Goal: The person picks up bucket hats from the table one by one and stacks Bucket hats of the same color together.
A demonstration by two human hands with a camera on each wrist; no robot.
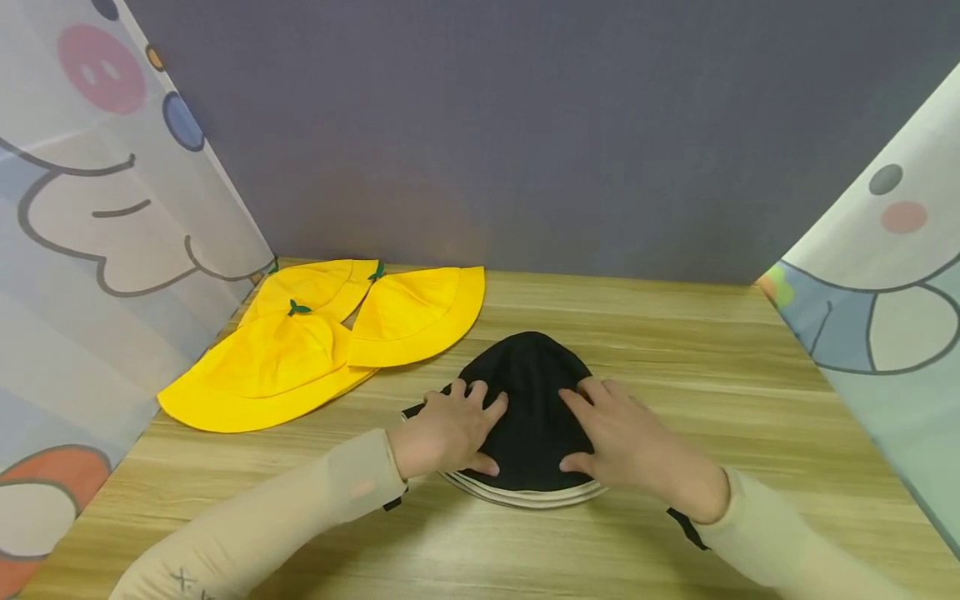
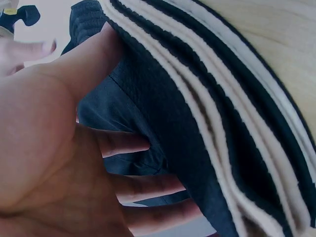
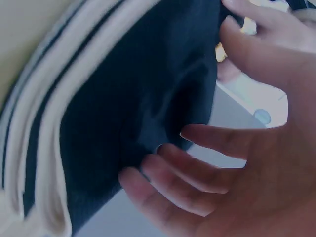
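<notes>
A small stack of black bucket-style hats (image 1: 534,408) lies on the table in front of me, the layered cream brim edges (image 1: 525,500) showing at the near side. My left hand (image 1: 453,429) rests on the left of the top hat, its fingers spread over the dark cloth. On the opposite side, my right hand (image 1: 626,433) touches the same hat with loosely bent fingers and the thumb near the brim. The left wrist view shows straight fingers against the black hat (image 2: 128,98). In the right wrist view, fingertips lie along the hat's side (image 3: 108,133).
Several yellow hats (image 1: 262,367) with green sprout tips lie at the back left, partly overlapping. A grey panel (image 1: 495,142) stands behind the wood-grain table (image 1: 712,358). Cartoon-printed sheets (image 1: 127,200) hang along both sides.
</notes>
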